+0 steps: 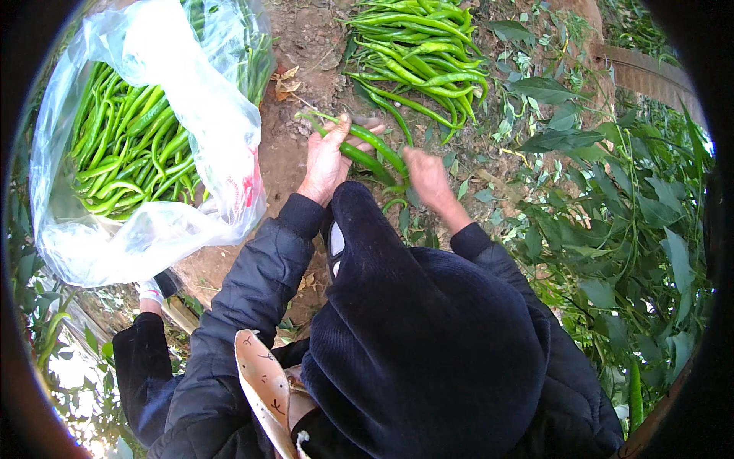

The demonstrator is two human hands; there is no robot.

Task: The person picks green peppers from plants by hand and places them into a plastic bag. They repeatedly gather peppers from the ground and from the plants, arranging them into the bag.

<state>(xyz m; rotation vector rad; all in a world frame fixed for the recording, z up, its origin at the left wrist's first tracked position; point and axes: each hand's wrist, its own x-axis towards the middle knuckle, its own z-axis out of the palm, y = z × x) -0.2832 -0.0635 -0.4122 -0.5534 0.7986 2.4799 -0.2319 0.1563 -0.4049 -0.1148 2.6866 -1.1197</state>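
My left hand (328,158) is shut on long green chili peppers (373,143), their thin tips sticking out past the thumb. At their thicker ends is my right hand (427,178), fingers curled and blurred by motion. Whether it grips a pepper cannot be made out. Beyond both hands, a pile of green chili peppers (424,63) lies on the soil. To the left stands a clear plastic bag (223,172), its mouth open, with many green chili peppers (132,149) inside.
Leafy plants (608,189) crowd the right side. Dry leaves (287,83) lie on bare soil (304,46) between bag and pile. My dark-clad knee (367,224) rises just below the hands. A shoe (152,290) and dark trouser leg (143,350) show below the bag.
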